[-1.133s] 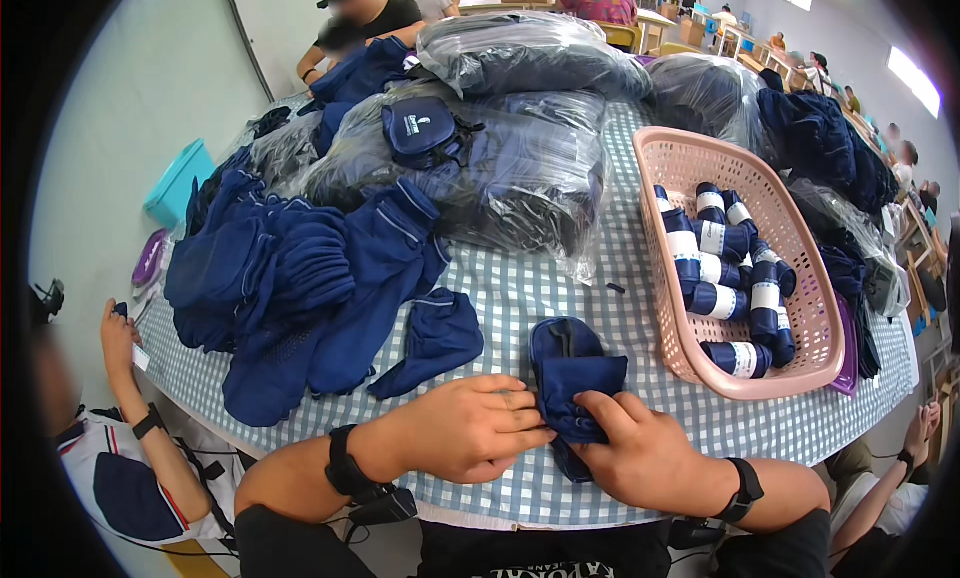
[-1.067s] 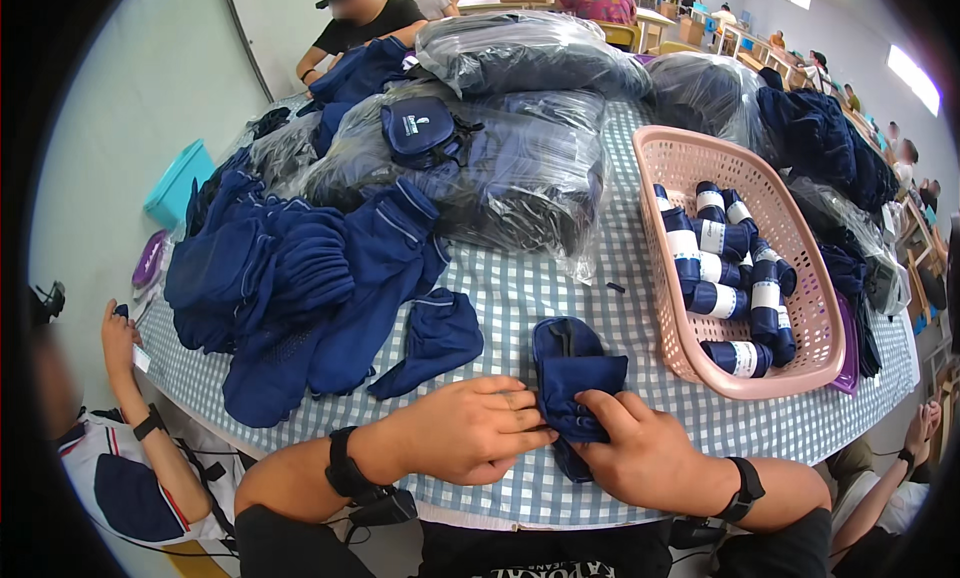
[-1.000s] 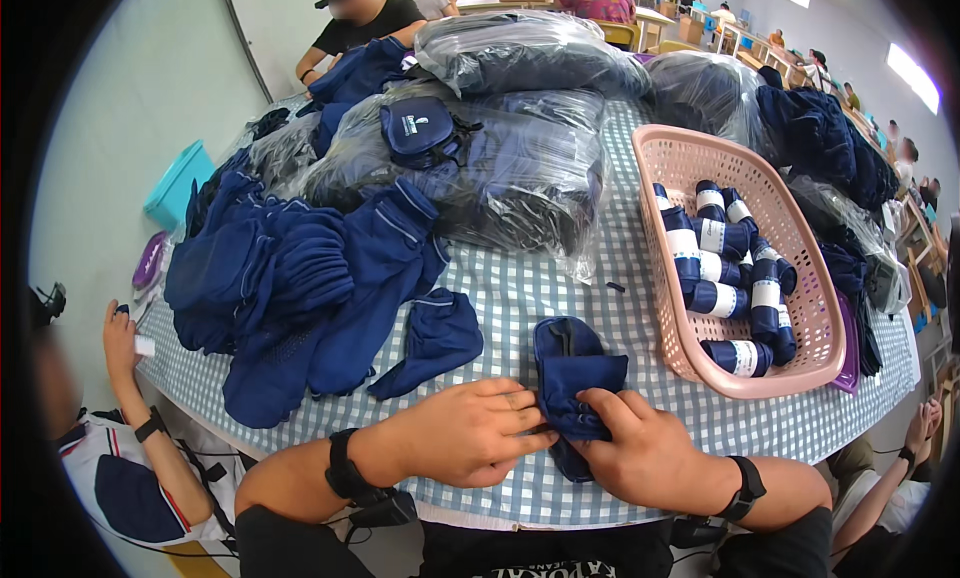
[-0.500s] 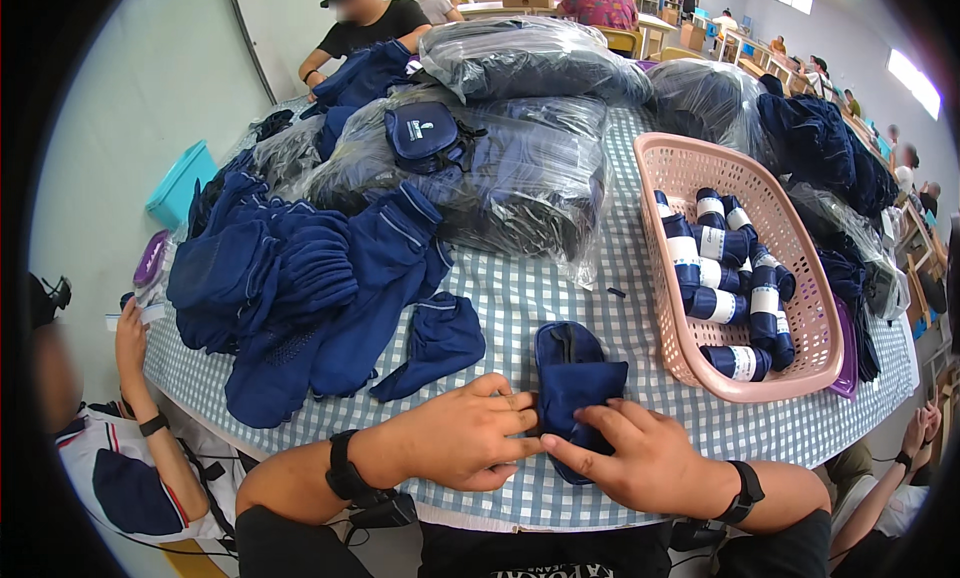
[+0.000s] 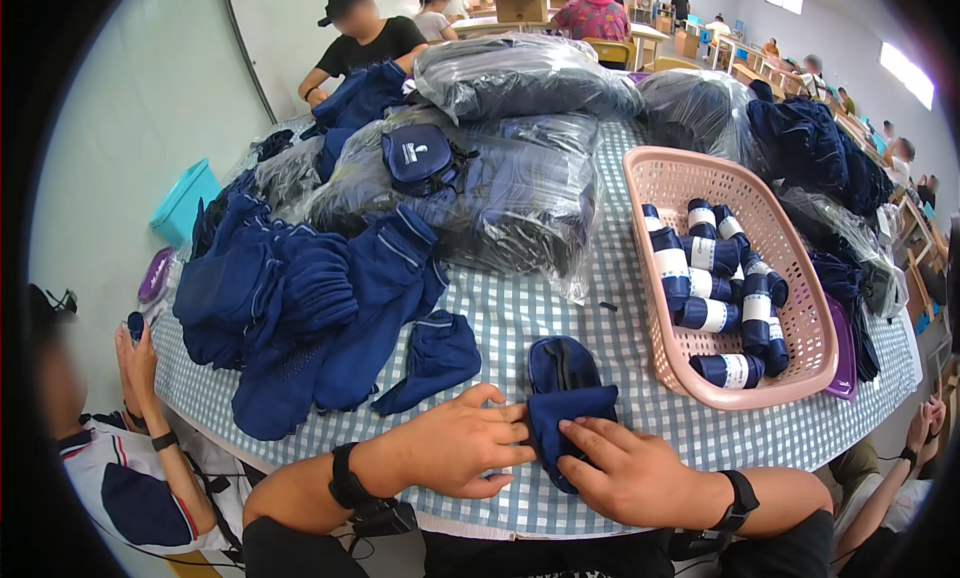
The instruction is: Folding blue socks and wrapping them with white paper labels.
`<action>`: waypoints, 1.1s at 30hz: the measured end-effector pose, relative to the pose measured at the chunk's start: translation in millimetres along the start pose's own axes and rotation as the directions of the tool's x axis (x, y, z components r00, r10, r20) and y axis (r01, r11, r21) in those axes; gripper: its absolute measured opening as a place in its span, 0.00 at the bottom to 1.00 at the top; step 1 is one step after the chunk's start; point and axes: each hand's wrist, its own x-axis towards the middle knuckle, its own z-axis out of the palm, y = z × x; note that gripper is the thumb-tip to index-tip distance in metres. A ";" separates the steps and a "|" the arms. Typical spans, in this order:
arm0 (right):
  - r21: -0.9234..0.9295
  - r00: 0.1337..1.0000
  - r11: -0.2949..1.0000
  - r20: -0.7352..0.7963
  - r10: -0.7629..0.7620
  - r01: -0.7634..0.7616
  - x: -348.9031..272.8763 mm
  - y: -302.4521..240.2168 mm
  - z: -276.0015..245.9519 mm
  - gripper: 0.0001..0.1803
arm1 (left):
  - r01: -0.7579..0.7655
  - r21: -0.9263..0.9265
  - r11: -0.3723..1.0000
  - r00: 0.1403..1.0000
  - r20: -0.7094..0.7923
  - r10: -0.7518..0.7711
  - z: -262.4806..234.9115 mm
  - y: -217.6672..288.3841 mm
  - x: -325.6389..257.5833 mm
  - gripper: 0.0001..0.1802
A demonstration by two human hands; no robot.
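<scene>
On the checked tablecloth in front of me lies a flat navy slipper-shaped cloth piece (image 5: 571, 408), with a rounded far end and a square flap across its middle. My right hand (image 5: 632, 468) rests on the flap's lower right part, fingers stretched and pressing down; the part under them is hidden. Beside the left edge, my left hand (image 5: 468, 441) has its fingers apart, their tips touching or just next to the cloth. A loose navy cloth piece (image 5: 432, 358) lies beyond my left hand.
A pink basket (image 5: 650, 323) at the right holds several navy rolls (image 5: 757, 318) with white bands. Crumpled navy garments (image 5: 300, 298) are heaped at the left. Plastic-wrapped bundles (image 5: 525, 203) stand behind, a navy pouch (image 5: 418, 156) on top. Other people sit around the table.
The flap lies straighter across the cloth piece. My right fingers have drawn together on it, and the index finger no longer reaches toward my left hand. My left hand stays near the same edge.
</scene>
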 end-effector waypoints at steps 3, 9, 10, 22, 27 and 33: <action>-0.032 0.998 0.998 0.027 -0.054 0.055 -1.8 0.7 5.2 0.17 | 0.006 -0.012 1.000 0.999 0.031 -0.005 -1.8 -0.1 0.1 0.19; -0.116 0.997 0.990 0.037 -0.073 0.077 -5.7 0.1 8.6 0.25 | 0.002 -0.120 0.993 1.000 0.021 0.000 -5.5 -2.2 -0.7 0.19; -0.121 0.997 0.990 0.028 -0.076 0.079 -6.3 -0.4 8.3 0.25 | 0.008 -0.140 0.990 1.000 0.018 -0.006 -6.3 -0.9 -0.7 0.19; -0.189 0.993 0.975 0.051 -0.107 0.115 -12.7 -3.2 10.2 0.25 | 0.050 0.196 0.979 0.999 -0.017 -0.047 -3.1 26.0 0.9 0.16; -0.193 0.987 0.969 0.087 -0.139 0.153 -11.5 -2.4 11.5 0.25 | 0.075 0.291 0.954 0.988 -0.149 -0.032 3.6 37.7 -1.5 0.17; -0.257 0.978 0.946 0.119 -0.170 0.196 -16.0 -2.3 10.1 0.23 | 0.109 0.272 0.956 0.904 -0.427 0.018 19.6 70.5 13.2 0.24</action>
